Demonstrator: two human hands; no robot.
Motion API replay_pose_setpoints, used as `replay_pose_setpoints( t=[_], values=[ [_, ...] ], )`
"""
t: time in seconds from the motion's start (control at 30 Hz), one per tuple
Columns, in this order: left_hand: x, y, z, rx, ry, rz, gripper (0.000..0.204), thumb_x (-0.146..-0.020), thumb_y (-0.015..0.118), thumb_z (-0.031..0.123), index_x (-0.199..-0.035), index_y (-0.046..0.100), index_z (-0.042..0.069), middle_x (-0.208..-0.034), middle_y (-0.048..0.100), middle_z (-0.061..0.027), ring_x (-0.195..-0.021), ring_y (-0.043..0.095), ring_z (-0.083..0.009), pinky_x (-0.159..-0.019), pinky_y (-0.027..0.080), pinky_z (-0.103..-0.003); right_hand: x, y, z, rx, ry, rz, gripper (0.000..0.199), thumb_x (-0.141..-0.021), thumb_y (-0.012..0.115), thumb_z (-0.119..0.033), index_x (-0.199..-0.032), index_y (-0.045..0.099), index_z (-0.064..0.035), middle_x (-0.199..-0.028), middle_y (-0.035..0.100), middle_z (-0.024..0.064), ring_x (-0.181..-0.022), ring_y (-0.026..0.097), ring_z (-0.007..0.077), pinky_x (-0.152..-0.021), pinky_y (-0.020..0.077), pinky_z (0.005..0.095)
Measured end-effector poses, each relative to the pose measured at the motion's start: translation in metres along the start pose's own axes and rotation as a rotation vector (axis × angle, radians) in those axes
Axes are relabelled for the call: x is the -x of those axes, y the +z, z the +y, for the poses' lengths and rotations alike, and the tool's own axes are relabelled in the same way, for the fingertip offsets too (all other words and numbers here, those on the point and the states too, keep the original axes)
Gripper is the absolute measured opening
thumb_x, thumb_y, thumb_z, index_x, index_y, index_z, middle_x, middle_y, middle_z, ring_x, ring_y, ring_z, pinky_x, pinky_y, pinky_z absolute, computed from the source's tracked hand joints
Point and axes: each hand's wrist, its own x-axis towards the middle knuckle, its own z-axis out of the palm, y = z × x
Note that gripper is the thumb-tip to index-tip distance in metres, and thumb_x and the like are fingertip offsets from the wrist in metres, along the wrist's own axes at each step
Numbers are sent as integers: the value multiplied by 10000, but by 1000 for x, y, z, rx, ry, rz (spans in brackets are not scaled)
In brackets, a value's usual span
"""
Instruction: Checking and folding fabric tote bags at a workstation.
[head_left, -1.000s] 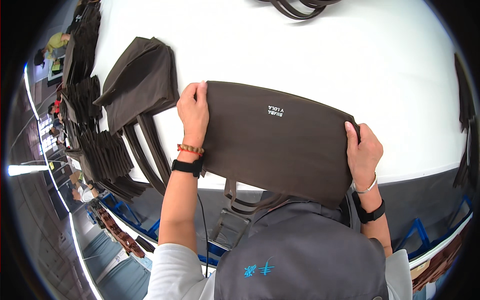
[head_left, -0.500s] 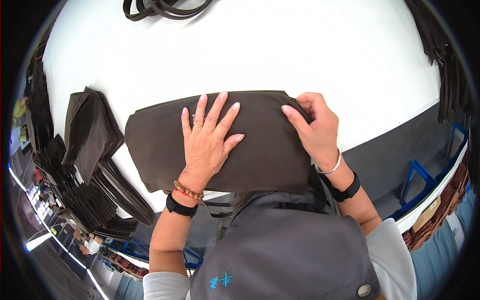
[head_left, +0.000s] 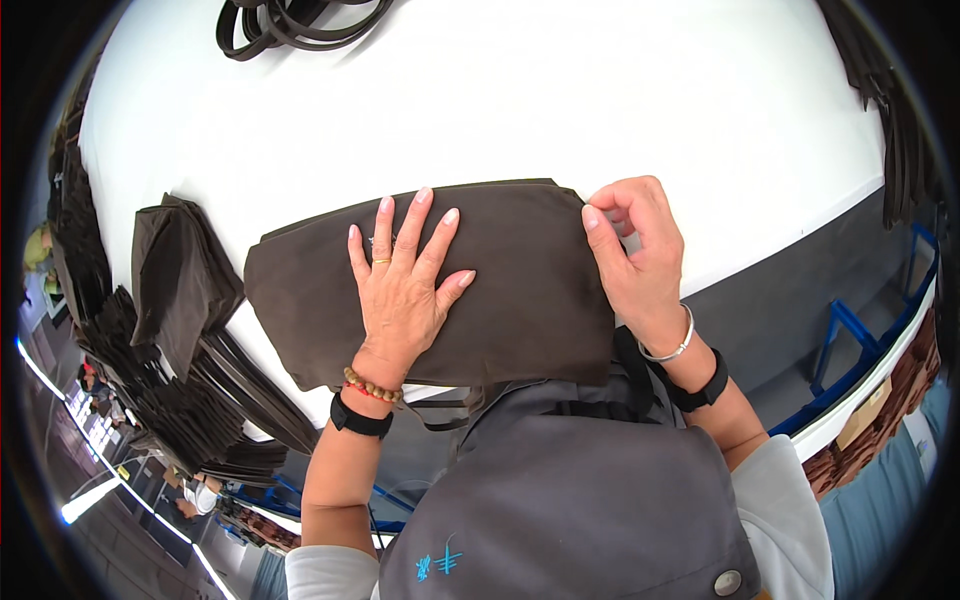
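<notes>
A dark brown fabric bag (head_left: 520,290) lies flat and folded on the white table (head_left: 560,110), close to its near edge. My left hand (head_left: 405,285) presses flat on the middle of the bag, fingers spread. My right hand (head_left: 635,250) pinches the bag's right edge between thumb and fingers. The bag's dark straps (head_left: 440,410) hang off the table edge below my left wrist.
A stack of similar dark bags (head_left: 180,280) with straps lies at the left edge of the table. Loose dark straps (head_left: 290,20) sit at the far side, and more hang at the right (head_left: 900,130). A blue metal frame (head_left: 850,340) stands below on the right.
The bag was held spread by both ends, then laid folded. Since half a second ago my left hand stays flat on it and my right hand has shifted onto the right edge.
</notes>
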Motion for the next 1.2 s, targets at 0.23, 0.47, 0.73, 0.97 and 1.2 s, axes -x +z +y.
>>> replay_pose_setpoints(
  t=[0.23,0.47,0.73,0.97,1.2],
  values=[
    [2,1,-1,19,3,7,612,-901,507,553,-1406,468,209,-1528,343,-36,-1435,235,-324,-1133,113,-588,-6,-11,-8,221,-19,-217,142,-801,741,-121,-846,639,-33,-780,558,63,-696,558,196,-621,458,297],
    [-1,0,2,42,-12,-6,608,-879,564,510,-1399,477,207,-1530,340,-34,-1437,228,-321,-1137,103,-582,-17,-1,-13,8,425,-259,133,-802,739,-130,-826,660,-25,-702,504,10,-631,474,112,-577,399,252],
    [-3,-1,1,82,-10,40,620,-817,645,475,-1374,507,242,-1517,354,-20,-1414,266,-293,-1115,163,-585,-27,-1,0,13,-221,93,95,-825,602,63,-833,576,-29,-821,530,37,-701,460,122,-643,404,242],
    [5,-11,-12,195,3,15,681,-855,612,475,-1442,419,189,-1520,357,-27,-1405,297,-309,-1138,179,-537,4,20,-14,756,-474,-511,494,-922,549,-221,-1393,461,-97,-1484,404,35,-1393,340,265,-1128,221,512],
    [50,-16,-133,308,-632,560,391,-928,610,292,-1175,565,-8,-1141,557,-173,-1067,522,-331,-938,399,-425,6,25,-6,923,-446,-531,487,-996,411,-300,-1448,409,-119,-1530,357,6,-1436,275,234,-1169,111,502]
  ],
)
